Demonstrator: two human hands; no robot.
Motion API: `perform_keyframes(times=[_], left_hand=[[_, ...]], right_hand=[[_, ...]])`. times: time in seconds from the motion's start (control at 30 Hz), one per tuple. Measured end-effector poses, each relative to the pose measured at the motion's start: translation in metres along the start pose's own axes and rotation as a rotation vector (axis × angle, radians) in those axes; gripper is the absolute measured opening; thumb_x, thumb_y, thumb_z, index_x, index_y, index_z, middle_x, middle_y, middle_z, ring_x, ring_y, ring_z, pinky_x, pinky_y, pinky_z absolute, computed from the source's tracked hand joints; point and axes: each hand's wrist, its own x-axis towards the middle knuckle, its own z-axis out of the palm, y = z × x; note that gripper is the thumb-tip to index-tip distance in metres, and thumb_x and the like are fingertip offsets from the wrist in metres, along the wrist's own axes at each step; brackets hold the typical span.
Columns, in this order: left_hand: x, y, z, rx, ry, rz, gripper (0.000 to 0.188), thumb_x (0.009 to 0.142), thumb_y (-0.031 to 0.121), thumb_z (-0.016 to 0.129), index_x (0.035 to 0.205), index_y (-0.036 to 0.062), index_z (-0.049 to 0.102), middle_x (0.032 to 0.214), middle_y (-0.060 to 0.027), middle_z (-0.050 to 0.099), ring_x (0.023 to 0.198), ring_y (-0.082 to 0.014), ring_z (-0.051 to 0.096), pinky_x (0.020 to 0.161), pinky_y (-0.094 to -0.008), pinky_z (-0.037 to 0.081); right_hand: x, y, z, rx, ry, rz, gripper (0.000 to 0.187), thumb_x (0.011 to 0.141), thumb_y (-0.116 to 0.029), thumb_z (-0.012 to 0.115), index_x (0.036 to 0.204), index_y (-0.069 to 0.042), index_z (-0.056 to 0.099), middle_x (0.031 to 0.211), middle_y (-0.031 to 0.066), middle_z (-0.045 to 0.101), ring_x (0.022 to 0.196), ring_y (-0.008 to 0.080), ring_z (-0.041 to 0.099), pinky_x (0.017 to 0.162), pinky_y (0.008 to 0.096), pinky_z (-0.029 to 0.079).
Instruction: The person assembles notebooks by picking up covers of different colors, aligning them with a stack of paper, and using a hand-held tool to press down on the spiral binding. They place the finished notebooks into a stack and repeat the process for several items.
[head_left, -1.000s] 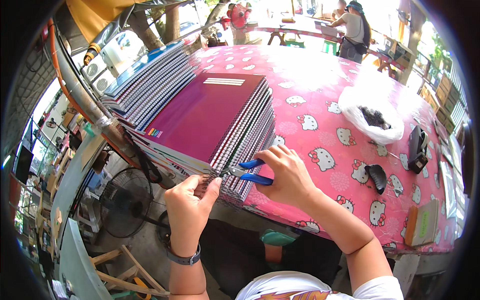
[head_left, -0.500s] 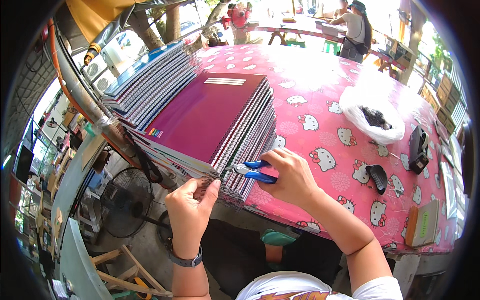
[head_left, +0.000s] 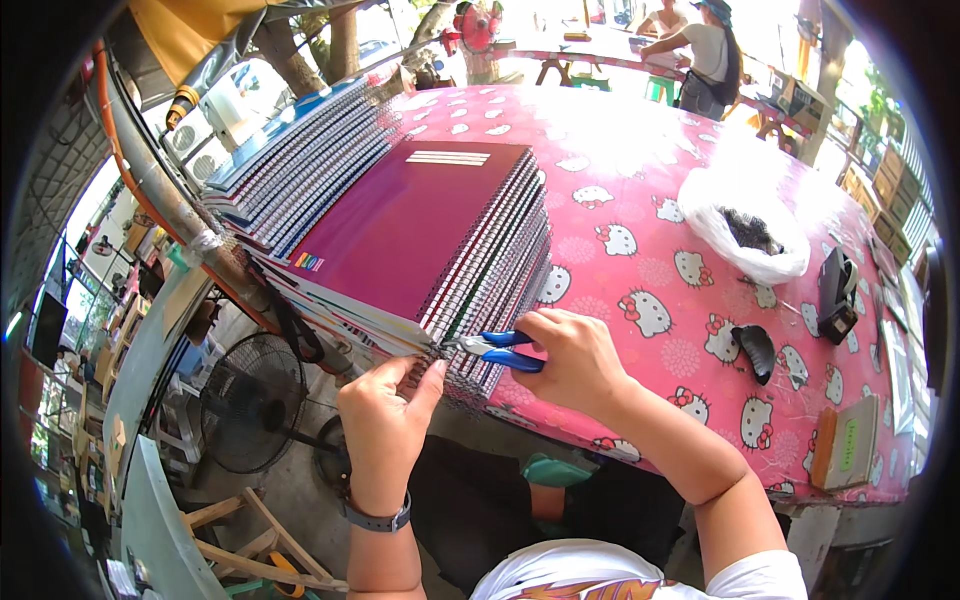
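Note:
A stack of spiral notebooks (head_left: 400,220) with a maroon cover on top lies at the table's near left, its wire-bound edges facing right. My right hand (head_left: 575,365) grips blue-handled wire cutters (head_left: 500,350). Their metal jaws reach the near corner of the stack, at the end of a wire spiral. Beside the jaws, my left hand (head_left: 392,405) pinches the loose end of a dark spiral coil (head_left: 425,367) between thumb and fingers. Exactly where the jaws meet the wire is too small to make out.
Behind stands another stack of spiral notebooks (head_left: 310,160). Farther right on the pink table (head_left: 640,400) are a white plastic bag (head_left: 780,265) of dark scraps, a black tape dispenser (head_left: 838,295), a black curved piece (head_left: 754,355) and a small block (head_left: 845,447). A fan (head_left: 253,403) stands below left.
The wire cutters in my right hand have shifted slightly left and down, closer to my left hand and the coil end. My left hand has stayed nearly in place.

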Motion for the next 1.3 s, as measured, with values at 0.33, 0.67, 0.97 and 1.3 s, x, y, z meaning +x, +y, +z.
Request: perform_keyframes(times=[0.33, 0.67, 0.97, 1.3], left_hand=[[-0.003, 0.0, 0.005, 0.144, -0.003, 0.113, 0.019, 0.075, 0.011, 0.072, 0.083, -0.0059, 0.066, 0.06, -0.0111, 0.062, 0.05, -0.0111, 0.055, 0.049, -0.0255, 0.043], [-0.006, -0.012, -0.002, 0.076, 0.02, 0.009, 0.019, 0.077, 0.013, 0.069, 0.082, -0.0042, 0.065, 0.064, -0.0156, 0.062, 0.054, -0.023, 0.061, 0.051, -0.0315, 0.046], [-0.003, -0.013, 0.006, 0.038, -0.087, 0.008, 0.019, 0.079, 0.014, 0.069, 0.082, -0.0043, 0.065, 0.056, -0.0081, 0.056, 0.051, -0.0065, 0.044, 0.049, -0.0256, 0.039], [-0.004, -0.009, 0.006, 0.014, -0.058, 0.021, 0.016, 0.078, 0.012, 0.07, 0.08, -0.0036, 0.065, 0.052, -0.0087, 0.051, 0.048, -0.0073, 0.04, 0.046, -0.0263, 0.037]], right_hand=[[-0.003, 0.004, 0.005, -0.054, 0.101, -0.109, 0.032, 0.061, -0.015, 0.07, 0.089, -0.006, 0.058, 0.076, 0.0083, 0.057, 0.076, 0.0274, 0.058, 0.066, 0.038, 0.047], [-0.011, 0.004, 0.001, 0.016, -0.055, 0.083, 0.03, 0.063, -0.017, 0.072, 0.087, -0.006, 0.058, 0.074, 0.0081, 0.056, 0.075, 0.0268, 0.058, 0.065, 0.0386, 0.047], [-0.006, 0.007, 0.01, -0.013, 0.015, -0.049, 0.042, 0.061, -0.024, 0.075, 0.094, -0.007, 0.057, 0.087, 0.0104, 0.055, 0.089, 0.0286, 0.054, 0.078, 0.0391, 0.045], [-0.007, 0.002, 0.006, -0.028, 0.051, -0.083, 0.041, 0.06, -0.02, 0.074, 0.096, -0.007, 0.06, 0.084, 0.0102, 0.058, 0.082, 0.0296, 0.055, 0.072, 0.0397, 0.047]])
